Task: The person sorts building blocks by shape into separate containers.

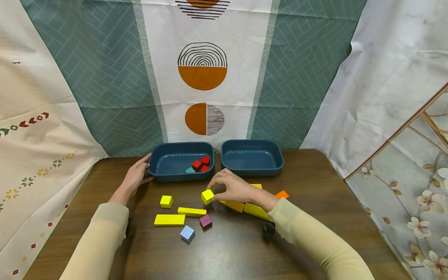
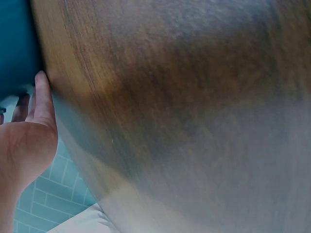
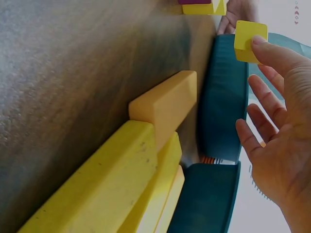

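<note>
Yellow cube: plain faces, sl. rounded corners, pinched in R hand.

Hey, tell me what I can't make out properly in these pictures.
- Head view: much of the yellow block behind the right hand, covered by it.
- Head view: part of the orange block, behind the right sleeve.
- Left wrist view: most of the left bin, cut by the left edge.
- Right wrist view: the right bin's remainder, past the bottom edge.

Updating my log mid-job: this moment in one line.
right hand: pinches yellow cube | left hand: touches left blue bin | inside it: red blocks, teal block
</note>
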`<state>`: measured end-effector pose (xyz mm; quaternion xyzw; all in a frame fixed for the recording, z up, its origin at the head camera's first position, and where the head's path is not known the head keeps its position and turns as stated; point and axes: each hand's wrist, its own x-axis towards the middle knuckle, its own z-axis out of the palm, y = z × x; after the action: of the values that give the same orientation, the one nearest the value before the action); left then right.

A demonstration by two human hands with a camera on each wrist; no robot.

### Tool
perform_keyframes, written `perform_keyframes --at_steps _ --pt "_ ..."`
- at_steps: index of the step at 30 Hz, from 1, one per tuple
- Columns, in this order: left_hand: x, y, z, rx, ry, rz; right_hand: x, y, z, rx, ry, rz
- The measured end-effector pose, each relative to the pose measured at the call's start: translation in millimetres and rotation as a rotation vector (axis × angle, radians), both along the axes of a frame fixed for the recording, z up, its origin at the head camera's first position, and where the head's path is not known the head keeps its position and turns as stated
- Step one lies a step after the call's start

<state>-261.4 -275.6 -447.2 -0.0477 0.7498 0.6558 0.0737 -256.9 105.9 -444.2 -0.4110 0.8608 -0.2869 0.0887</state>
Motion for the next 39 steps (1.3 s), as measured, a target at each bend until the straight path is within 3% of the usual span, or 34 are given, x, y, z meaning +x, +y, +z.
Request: perform_keyframes --at_steps 1,8,39 --pt "0.1 0.0 0.2 -0.001 0.000 0.000 -0.1 0.2 1.1 -0.007 -0.002 -0.006" --pt "-17.9 -13.1 -30.2 -0.056 0.024 0.008 -1.3 0.4 10.0 -0.059 -0.007 -0.034" --pt "-18.3 -14.5 -29.5 -0.050 0.034 0.002 -26.7 -10.8 34.5 -0.154 0.027 -0.098"
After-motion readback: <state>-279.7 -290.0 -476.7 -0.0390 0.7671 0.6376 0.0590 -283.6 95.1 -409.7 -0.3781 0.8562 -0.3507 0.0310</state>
